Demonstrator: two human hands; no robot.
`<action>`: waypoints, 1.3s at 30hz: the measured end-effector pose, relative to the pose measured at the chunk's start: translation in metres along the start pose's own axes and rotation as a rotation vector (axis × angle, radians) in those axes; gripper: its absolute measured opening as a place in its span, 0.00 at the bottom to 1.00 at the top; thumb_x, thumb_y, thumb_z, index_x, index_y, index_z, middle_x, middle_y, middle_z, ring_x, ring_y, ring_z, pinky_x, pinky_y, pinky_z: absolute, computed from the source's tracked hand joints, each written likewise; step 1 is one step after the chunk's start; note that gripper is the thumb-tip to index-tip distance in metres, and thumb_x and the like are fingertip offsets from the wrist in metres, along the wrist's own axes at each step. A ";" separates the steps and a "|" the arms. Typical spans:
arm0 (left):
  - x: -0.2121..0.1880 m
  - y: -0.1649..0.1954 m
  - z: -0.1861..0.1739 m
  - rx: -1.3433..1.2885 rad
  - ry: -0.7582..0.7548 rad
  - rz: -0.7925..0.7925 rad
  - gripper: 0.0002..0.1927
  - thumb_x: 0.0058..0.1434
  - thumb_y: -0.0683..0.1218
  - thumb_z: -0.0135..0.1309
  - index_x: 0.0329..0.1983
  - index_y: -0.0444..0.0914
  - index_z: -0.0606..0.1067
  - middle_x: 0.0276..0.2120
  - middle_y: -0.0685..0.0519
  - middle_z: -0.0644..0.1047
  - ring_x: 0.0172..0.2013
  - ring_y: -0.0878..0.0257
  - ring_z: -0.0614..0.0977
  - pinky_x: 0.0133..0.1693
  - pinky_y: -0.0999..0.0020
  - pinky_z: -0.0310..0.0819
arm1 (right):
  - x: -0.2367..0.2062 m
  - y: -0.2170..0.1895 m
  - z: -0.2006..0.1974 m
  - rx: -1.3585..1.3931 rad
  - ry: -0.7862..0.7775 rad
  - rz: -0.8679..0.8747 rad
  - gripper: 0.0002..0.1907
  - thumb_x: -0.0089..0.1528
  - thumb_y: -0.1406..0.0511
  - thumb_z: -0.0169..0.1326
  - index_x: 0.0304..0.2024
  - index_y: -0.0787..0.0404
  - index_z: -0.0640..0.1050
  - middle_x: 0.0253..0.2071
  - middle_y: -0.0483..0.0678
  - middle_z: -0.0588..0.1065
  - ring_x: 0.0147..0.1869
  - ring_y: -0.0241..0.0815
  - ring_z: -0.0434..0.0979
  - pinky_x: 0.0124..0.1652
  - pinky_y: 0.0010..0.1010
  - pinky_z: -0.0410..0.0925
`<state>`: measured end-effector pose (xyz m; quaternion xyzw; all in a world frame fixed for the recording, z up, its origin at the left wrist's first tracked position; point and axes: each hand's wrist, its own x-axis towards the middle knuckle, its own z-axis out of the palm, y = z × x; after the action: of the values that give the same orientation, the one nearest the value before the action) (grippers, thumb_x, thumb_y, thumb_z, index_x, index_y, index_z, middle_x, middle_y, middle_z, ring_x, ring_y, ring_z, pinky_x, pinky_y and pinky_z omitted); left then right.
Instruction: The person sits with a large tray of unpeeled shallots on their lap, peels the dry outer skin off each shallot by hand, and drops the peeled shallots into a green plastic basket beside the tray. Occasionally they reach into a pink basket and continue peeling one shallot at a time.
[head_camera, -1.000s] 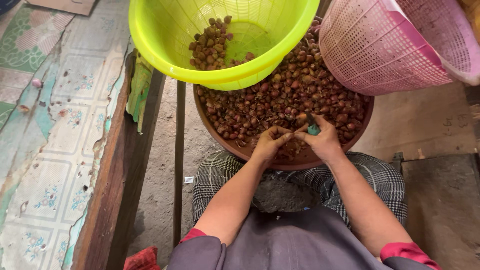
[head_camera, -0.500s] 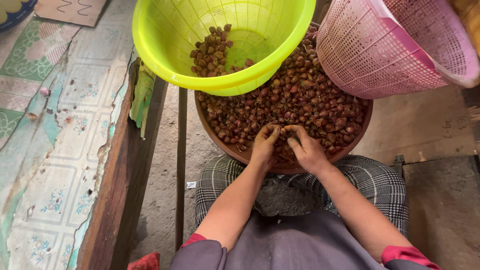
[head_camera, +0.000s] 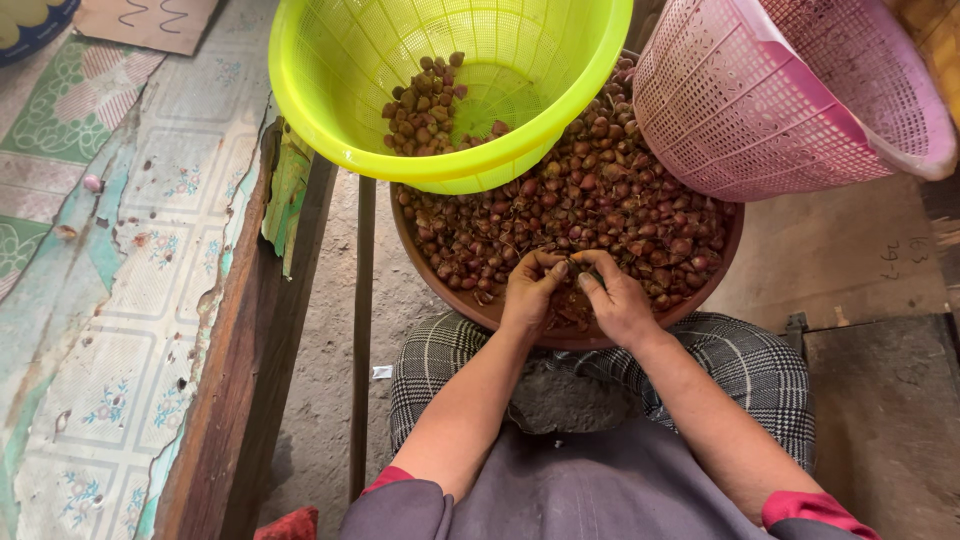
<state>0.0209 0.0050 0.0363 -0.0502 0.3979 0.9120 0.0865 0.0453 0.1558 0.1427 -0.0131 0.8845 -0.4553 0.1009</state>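
Landmark: the brown basin (head_camera: 470, 305), round, resting at the person's knees and heaped with small red-brown shallots (head_camera: 600, 215). Both hands meet at the basin's near rim, fingertips touching over one spot of the heap. Left hand (head_camera: 530, 290) comes in from the basin's near-left edge, fingers curled in a narrow grip, thumb and forefinger pinched on a shallot or its skin; which one exactly is hidden by the fingers. Right hand (head_camera: 618, 300) mirrors it from the near-right, fingers likewise bent close; I cannot tell whether it holds anything of its own. The piece being worked lies right between the two grips, neither hand nearer. Beyond the basin's far-left rim, overlapping it, a lime-green basket (head_camera: 340, 110) holds a small pile of the same bulbs (head_camera: 425, 105). At the far-right rim a pink basket (head_camera: 790, 110) lies tipped on its side. Left of the basin, a wooden platform with worn patterned covering (head_camera: 130, 300).
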 end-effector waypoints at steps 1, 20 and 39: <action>-0.001 0.001 0.000 0.017 -0.004 0.013 0.05 0.67 0.39 0.59 0.43 0.34 0.75 0.36 0.54 0.78 0.35 0.69 0.78 0.39 0.74 0.76 | 0.002 0.005 0.002 0.023 -0.030 0.074 0.20 0.70 0.59 0.45 0.63 0.51 0.70 0.42 0.53 0.78 0.45 0.49 0.80 0.48 0.39 0.71; 0.048 0.263 0.149 0.988 0.016 0.882 0.05 0.72 0.44 0.51 0.48 0.41 0.73 0.36 0.56 0.79 0.31 0.68 0.81 0.32 0.70 0.75 | 0.043 0.068 -0.029 -0.280 0.121 0.183 0.33 0.61 0.56 0.61 0.64 0.66 0.73 0.54 0.62 0.78 0.56 0.57 0.80 0.52 0.44 0.72; -0.025 0.055 -0.022 1.779 -0.099 0.342 0.15 0.58 0.44 0.56 0.50 0.44 0.80 0.47 0.49 0.78 0.52 0.47 0.77 0.50 0.51 0.75 | 0.013 0.030 -0.018 -0.919 0.327 -0.272 0.34 0.57 0.56 0.61 0.64 0.57 0.72 0.53 0.56 0.74 0.54 0.54 0.77 0.52 0.46 0.73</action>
<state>0.0345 -0.0512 0.0649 0.1339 0.9533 0.2695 -0.0262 0.0311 0.1861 0.1267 -0.1000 0.9880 -0.0241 -0.1154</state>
